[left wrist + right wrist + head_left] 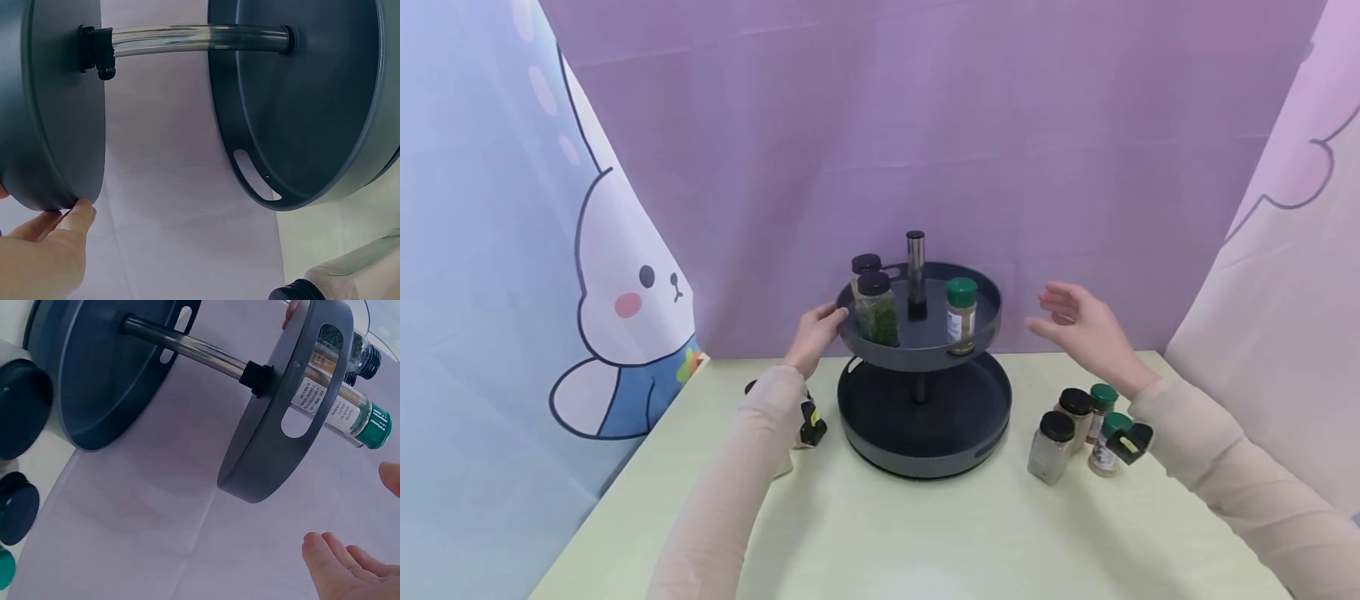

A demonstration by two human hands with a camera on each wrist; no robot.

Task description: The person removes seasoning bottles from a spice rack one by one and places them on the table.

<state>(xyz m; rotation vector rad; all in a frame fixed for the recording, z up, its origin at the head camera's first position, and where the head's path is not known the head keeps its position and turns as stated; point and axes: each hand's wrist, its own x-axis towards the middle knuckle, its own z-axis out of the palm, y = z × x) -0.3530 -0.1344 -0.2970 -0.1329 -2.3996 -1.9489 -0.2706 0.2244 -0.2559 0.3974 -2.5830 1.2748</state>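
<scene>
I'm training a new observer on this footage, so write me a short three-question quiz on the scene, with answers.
1. Which hand touches the upper tray?
2. True or false: the right hand is gripping a jar.
3. In the head view, how many jars show on the upper tray? A) two B) three C) five

Key:
1. The left hand, at the tray's rim.
2. False; it holds nothing and is apart from the tray.
3. B: two with black lids, plus a green-lidded jar.
</scene>
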